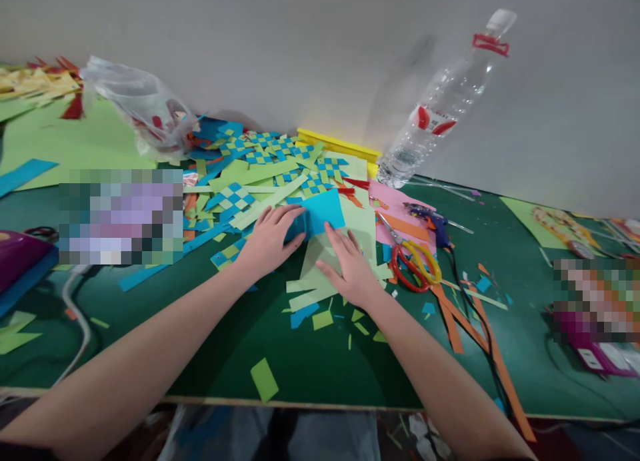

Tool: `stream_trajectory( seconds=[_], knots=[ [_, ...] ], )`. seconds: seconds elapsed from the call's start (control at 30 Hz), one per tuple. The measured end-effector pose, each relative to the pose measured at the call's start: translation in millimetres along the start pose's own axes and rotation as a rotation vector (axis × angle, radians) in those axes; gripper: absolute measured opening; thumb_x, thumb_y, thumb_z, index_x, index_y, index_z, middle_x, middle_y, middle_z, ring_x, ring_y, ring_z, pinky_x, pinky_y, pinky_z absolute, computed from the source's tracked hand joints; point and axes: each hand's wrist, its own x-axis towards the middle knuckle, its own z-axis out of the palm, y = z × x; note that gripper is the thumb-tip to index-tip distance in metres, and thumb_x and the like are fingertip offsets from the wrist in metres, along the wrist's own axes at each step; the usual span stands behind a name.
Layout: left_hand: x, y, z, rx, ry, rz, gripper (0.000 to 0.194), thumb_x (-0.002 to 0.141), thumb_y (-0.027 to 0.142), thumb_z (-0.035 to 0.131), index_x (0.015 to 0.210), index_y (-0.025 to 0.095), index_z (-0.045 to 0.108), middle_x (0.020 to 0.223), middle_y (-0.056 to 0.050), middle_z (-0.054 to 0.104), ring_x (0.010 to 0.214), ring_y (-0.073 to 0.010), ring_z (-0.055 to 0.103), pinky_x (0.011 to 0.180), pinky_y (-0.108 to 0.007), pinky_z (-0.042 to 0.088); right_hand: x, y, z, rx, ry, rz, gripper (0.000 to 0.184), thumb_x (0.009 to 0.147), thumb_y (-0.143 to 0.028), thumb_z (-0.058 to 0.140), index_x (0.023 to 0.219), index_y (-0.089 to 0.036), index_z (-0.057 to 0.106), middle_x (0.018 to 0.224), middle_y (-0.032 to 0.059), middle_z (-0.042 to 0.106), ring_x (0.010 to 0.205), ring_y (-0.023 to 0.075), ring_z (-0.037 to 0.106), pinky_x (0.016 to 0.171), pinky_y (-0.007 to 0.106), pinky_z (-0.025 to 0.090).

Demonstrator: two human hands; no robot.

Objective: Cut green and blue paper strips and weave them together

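Observation:
A blue sheet of paper (327, 211) lies over pale green paper (363, 244), its left side curling up in shadow. My left hand (270, 244) bends around that raised side, with thumb and fingers closed on it. My right hand (347, 268) rests flat with fingers spread, one fingertip touching the lower edge of the blue sheet. Beyond both hands is a heap of blue-and-green woven paper fish (235, 201). Scissors (413, 261) with red and yellow handles lie to the right of my right hand.
A clear plastic bottle (440, 108) stands by the wall, near a yellow strip (340, 144). A blue glue gun (440, 231) trails a black cord. Orange strips (457, 321) and green scraps (323, 320) litter the green table (215, 354). A plastic bag (135, 101) sits back left.

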Motion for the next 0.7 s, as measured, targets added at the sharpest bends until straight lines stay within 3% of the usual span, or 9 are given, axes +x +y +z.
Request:
stream_trajectory(
  seconds=[0.2,0.4,0.53,0.7],
  knots=[
    [-0.1,-1.7,0.3,0.028,0.059,-0.034,0.042,0.094,0.03,0.045,0.134,0.018,0.044,0.14,-0.013,0.048,0.13,-0.0303,0.044,0.11,-0.051,0.034,-1.0,0.3,0.1,-0.047,0.223,0.019,0.068,0.099,-0.046,0.031,0.154,-0.026,-0.004,0.156,0.0093,0.034,0.144,0.0253,0.03,0.118,0.053,0.028],
    [-0.6,-1.3,1.4,0.008,0.061,-0.029,0.042,0.093,0.029,0.045,0.135,0.018,0.043,0.139,-0.014,0.048,0.128,-0.0316,0.044,0.107,-0.051,0.038,-3.2,0.4,-0.1,-0.061,0.478,0.093,0.078,0.097,-0.044,0.038,0.153,-0.021,-0.011,0.156,0.0147,0.029,0.145,0.0316,0.026,0.113,0.059,0.034],
    [-0.8,-1.5,1.6,-0.004,0.085,-0.013,0.043,0.094,0.029,0.046,0.135,0.019,0.042,0.138,-0.014,0.048,0.129,-0.0317,0.044,0.106,-0.052,0.039,-3.5,1.1,0.0,-0.013,0.514,0.069,0.076,0.097,-0.042,0.039,0.154,-0.022,-0.008,0.153,0.015,0.035,0.144,0.0313,0.029,0.113,0.063,0.03],
    [0.1,-2.9,0.8,-0.034,0.133,-0.012,0.043,0.095,0.029,0.045,0.137,0.019,0.039,0.138,-0.015,0.049,0.13,-0.0305,0.044,0.106,-0.05,0.039,-4.5,1.1,-0.7,-0.004,0.516,0.075,0.074,0.098,-0.042,0.037,0.154,-0.022,-0.008,0.152,0.015,0.038,0.142,0.0302,0.034,0.111,0.062,0.033]
  ],
)
